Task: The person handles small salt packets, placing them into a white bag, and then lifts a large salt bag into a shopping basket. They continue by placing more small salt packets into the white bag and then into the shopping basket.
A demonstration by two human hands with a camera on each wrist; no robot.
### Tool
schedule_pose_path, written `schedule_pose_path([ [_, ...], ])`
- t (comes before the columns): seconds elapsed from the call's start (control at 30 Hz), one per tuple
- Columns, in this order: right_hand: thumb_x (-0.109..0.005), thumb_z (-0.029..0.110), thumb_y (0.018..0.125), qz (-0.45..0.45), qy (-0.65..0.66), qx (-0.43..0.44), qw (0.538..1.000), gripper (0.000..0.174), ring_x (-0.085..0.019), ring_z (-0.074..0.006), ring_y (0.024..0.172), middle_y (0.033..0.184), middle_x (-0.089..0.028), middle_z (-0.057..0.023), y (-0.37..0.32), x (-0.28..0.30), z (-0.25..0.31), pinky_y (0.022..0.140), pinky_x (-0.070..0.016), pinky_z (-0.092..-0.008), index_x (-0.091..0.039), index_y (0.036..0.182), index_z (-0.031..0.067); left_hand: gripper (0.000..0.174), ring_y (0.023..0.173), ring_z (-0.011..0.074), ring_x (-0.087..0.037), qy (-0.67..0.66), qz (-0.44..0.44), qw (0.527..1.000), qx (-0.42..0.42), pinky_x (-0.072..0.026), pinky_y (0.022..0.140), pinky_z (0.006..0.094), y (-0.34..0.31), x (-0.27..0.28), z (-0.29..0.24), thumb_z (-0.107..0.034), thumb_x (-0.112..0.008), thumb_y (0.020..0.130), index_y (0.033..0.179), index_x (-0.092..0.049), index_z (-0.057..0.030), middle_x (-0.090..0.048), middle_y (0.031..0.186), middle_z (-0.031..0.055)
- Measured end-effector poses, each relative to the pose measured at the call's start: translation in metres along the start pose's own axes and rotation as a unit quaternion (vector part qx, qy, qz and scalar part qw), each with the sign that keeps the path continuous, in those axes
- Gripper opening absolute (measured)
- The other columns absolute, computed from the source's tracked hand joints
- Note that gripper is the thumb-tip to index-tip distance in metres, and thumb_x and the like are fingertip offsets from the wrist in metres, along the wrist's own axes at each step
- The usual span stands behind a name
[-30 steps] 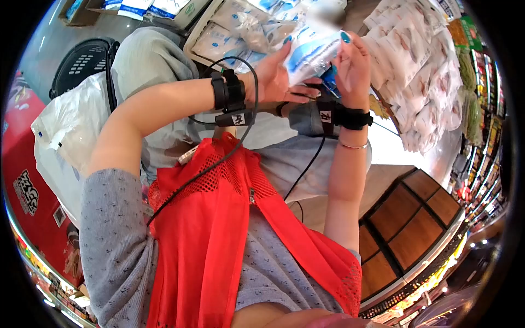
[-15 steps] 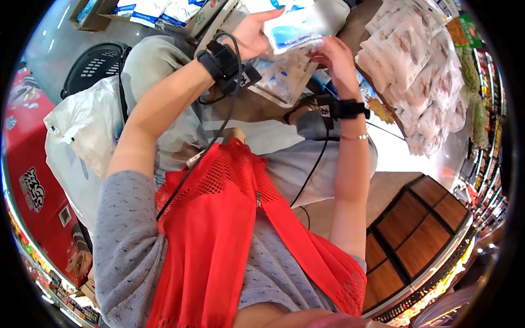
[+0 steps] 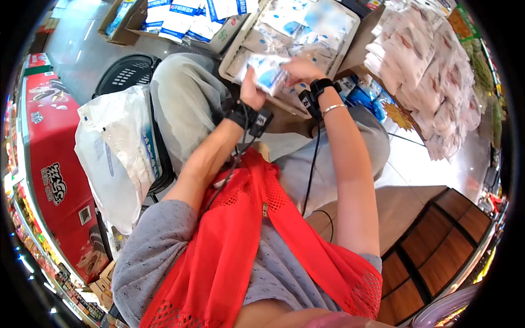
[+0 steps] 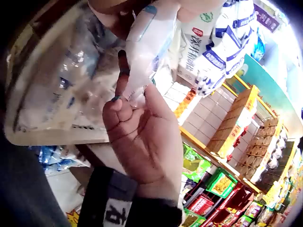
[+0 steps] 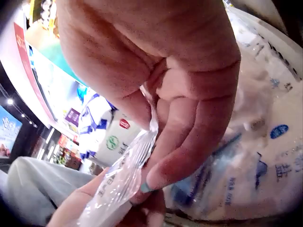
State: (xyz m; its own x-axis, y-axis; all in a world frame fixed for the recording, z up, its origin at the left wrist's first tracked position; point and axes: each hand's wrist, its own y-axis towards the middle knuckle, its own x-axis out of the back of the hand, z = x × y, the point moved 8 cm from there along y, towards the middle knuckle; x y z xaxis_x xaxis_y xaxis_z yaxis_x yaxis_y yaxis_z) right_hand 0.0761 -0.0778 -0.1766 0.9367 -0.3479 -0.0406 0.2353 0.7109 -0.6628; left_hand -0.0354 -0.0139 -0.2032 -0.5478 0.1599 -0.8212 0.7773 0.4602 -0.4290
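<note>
In the head view, a white-and-blue plastic bag of salt (image 3: 269, 71) is held between both hands, over the near edge of a pale bin (image 3: 225, 66). The left hand (image 3: 252, 94) grips its left end. At its right end, the right hand (image 3: 302, 70) pinches the bag. The right wrist view shows the crimped plastic edge (image 5: 130, 158) between the right thumb and fingers. In the left wrist view, the right hand (image 4: 149, 137) faces the camera palm-on, its fingers at the bag's lower end. More salt bags (image 3: 284, 22) lie in the bin.
A carton (image 3: 210, 38) of blue-and-white packets stands behind the left knee. Pink-white packs (image 3: 426, 82) are heaped at the right. A black basket (image 3: 128, 74) and a large white plastic bag (image 3: 112, 158) sit at the left. A dark wooden-topped platform (image 3: 443, 246) is at lower right.
Both hands have come down with the bag to the bin's near edge. The right hand, loosely beside the bag half a second ago, now pinches its end. The head view has shifted.
</note>
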Motion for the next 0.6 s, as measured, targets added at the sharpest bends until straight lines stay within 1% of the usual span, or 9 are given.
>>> schedule_pose_path([
  [0.13, -0.048, 0.019, 0.084, 0.055, -0.040, -0.120, 0.990, 0.038, -0.064, -0.0248, 0.061, 0.084, -0.062, -0.0161, 0.030, -0.015, -0.057, 0.049, -0.0538, -0.0300, -0.045, 0.115, -0.0034, 0.038, 0.106, 0.0234, -0.051, 0.068, -0.103, 0.992, 0.004, -0.0385, 0.093, 0.0368, -0.004, 0.055, 0.009, -0.029, -0.042, 0.092, 0.119, -0.046, -0.0025, -0.053, 0.117, 0.0093],
  [0.23, -0.047, 0.018, 0.080, -0.003, 0.023, -0.035, 0.999, 0.035, -0.062, -0.0253, 0.058, 0.086, -0.058, -0.0173, 0.025, -0.019, -0.042, 0.048, -0.0541, -0.0345, -0.047, 0.110, -0.0016, 0.036, 0.108, 0.0250, -0.050, 0.088, -0.055, 0.994, 0.043, -0.0374, 0.095, 0.0379, 0.006, 0.048, 0.000, -0.024, -0.042, 0.091, 0.118, -0.044, 0.0003, -0.053, 0.117, 0.0113],
  [0.27, -0.045, 0.018, 0.081, -0.024, 0.025, -0.023, 0.999, 0.039, -0.063, -0.0258, 0.062, 0.090, -0.057, -0.0129, 0.030, -0.016, -0.047, 0.049, -0.0529, -0.0351, -0.044, 0.116, 0.0018, 0.036, 0.108, 0.0250, -0.050, 0.087, -0.027, 0.994, 0.064, -0.0375, 0.094, 0.0378, 0.009, 0.038, -0.004, -0.022, -0.043, 0.090, 0.118, -0.045, 0.0008, -0.053, 0.116, 0.0113],
  [0.37, -0.042, 0.018, 0.083, -0.028, 0.004, -0.012, 1.000, 0.041, -0.063, -0.0250, 0.066, 0.088, -0.057, -0.0095, 0.038, -0.016, -0.045, 0.052, -0.0520, -0.0363, -0.042, 0.123, 0.0064, 0.034, 0.106, 0.0241, -0.051, 0.103, -0.076, 0.988, 0.086, -0.0377, 0.094, 0.0365, 0.015, 0.029, -0.016, -0.018, -0.045, 0.088, 0.117, -0.046, 0.0013, -0.055, 0.114, 0.0110],
  [0.4, -0.041, 0.017, 0.084, -0.038, -0.026, 0.002, 0.999, 0.042, -0.063, -0.0242, 0.069, 0.090, -0.057, -0.0106, 0.038, -0.016, -0.042, 0.055, -0.0517, -0.0358, -0.042, 0.124, 0.0070, 0.035, 0.104, 0.0248, -0.052, 0.050, -0.060, 0.992, 0.100, -0.0384, 0.093, 0.0340, 0.030, 0.050, -0.012, -0.012, -0.050, 0.084, 0.115, -0.045, 0.0051, -0.055, 0.111, 0.0133],
  [0.43, -0.040, 0.017, 0.084, -0.047, -0.057, 0.016, 0.997, 0.042, -0.063, -0.0234, 0.072, 0.092, -0.058, -0.0117, 0.037, -0.015, -0.037, 0.057, -0.0513, -0.0354, -0.042, 0.125, 0.0077, 0.036, 0.102, 0.0254, -0.053, 0.235, -0.053, 0.970, 0.041, -0.0386, 0.092, 0.0337, 0.025, 0.047, -0.025, -0.009, -0.052, 0.082, 0.115, -0.045, 0.0062, -0.056, 0.110, 0.0143],
  [0.47, -0.039, 0.016, 0.084, -0.057, -0.088, 0.030, 0.994, 0.043, -0.062, -0.0227, 0.074, 0.094, -0.058, -0.0128, 0.036, -0.015, -0.031, 0.059, -0.0510, -0.0349, -0.042, 0.126, 0.0084, 0.038, 0.100, 0.0260, -0.054, 0.412, -0.044, 0.910, -0.020, -0.0388, 0.091, 0.0333, 0.016, 0.042, -0.036, -0.006, -0.054, 0.081, 0.114, -0.044, 0.0074, -0.056, 0.109, 0.0153],
  [0.53, -0.038, 0.013, 0.083, -0.092, -0.165, 0.069, 0.980, 0.044, -0.061, -0.0241, 0.084, 0.101, -0.059, -0.0151, 0.032, -0.016, -0.018, 0.069, -0.0495, -0.0346, -0.043, 0.126, 0.0090, 0.045, 0.101, 0.0289, -0.052, 0.570, -0.098, 0.809, -0.102, -0.0385, 0.091, 0.0338, -0.004, 0.032, -0.048, -0.005, -0.059, 0.075, 0.116, -0.042, 0.0073, -0.052, 0.112, 0.0178],
  [0.6, -0.038, 0.012, 0.083, -0.148, -0.224, 0.143, 0.952, 0.041, -0.059, -0.0270, 0.091, 0.105, -0.058, -0.0180, 0.036, -0.012, -0.014, 0.076, -0.0473, -0.0345, -0.047, 0.123, 0.0087, 0.058, 0.106, 0.0335, -0.046, 0.557, -0.227, 0.784, -0.150, -0.0374, 0.091, 0.0354, -0.031, 0.006, -0.050, -0.008, -0.065, 0.069, 0.120, -0.040, 0.0048, -0.044, 0.121, 0.0211],
])
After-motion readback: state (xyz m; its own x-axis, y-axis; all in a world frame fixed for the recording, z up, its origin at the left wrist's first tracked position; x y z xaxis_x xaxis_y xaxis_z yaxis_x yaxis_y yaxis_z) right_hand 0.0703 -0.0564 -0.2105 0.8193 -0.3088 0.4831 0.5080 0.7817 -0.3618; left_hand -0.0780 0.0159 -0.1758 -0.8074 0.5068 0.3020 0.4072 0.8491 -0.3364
